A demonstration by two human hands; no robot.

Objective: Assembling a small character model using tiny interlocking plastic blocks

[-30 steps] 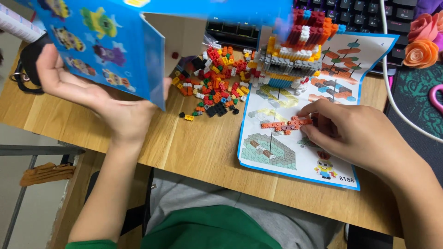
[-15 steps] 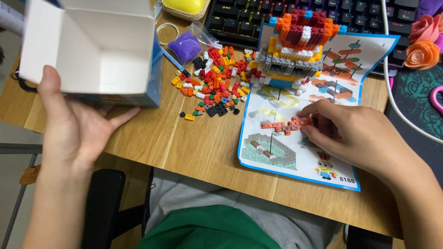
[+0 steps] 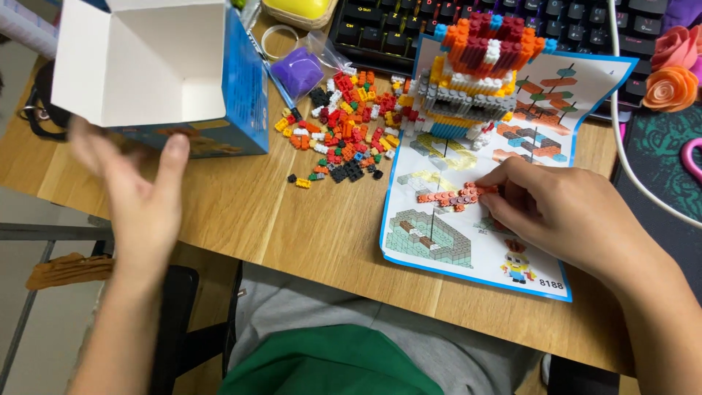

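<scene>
Brick strip on the instruction sheet
Right hand pinches the orange brick strip — left hand spread, just below the open blue box.

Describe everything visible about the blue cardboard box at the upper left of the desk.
The blue cardboard box lies on its side on the wooden desk, its open end toward the camera, flaps spread, showing a plain white, empty inside. Its outer faces are blue with printed cartoon pictures. The left hand hovers just in front, blurred; contact cannot be told. Loose small bricks lie to its right.
</scene>
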